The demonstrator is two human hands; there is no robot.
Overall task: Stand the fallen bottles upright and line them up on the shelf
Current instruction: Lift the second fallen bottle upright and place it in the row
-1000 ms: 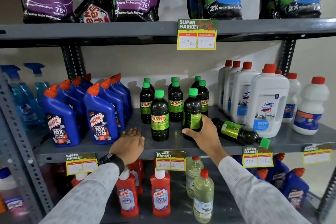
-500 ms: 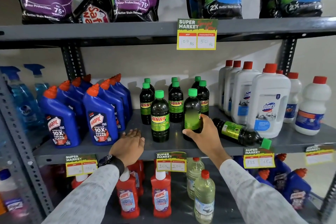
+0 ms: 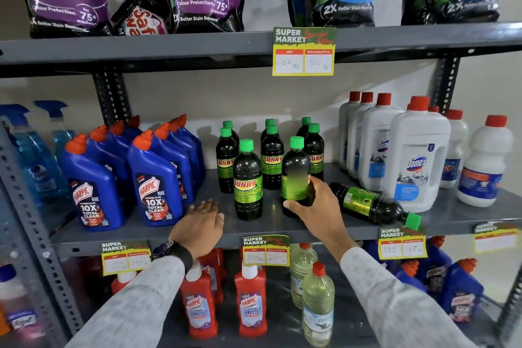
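On the grey shelf [image 3: 466, 208], a green-capped bottle [image 3: 295, 175], turned since a second ago so its label faces right, is held upright by the right hand [image 3: 316, 206]; one fallen bottle [image 3: 372, 206] remains beside it, while the left hand [image 3: 200, 225] is rested flat, fingers spread

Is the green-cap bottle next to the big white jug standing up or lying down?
Lying down. The bottle rests on its side on the shelf, cap pointing toward the front edge.

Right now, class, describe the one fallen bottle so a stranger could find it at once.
Find the middle shelf of the grey rack. Between the green-capped dark bottles and the white jugs lies the fallen bottle. It alone is on its side, cap toward the shelf's front edge.
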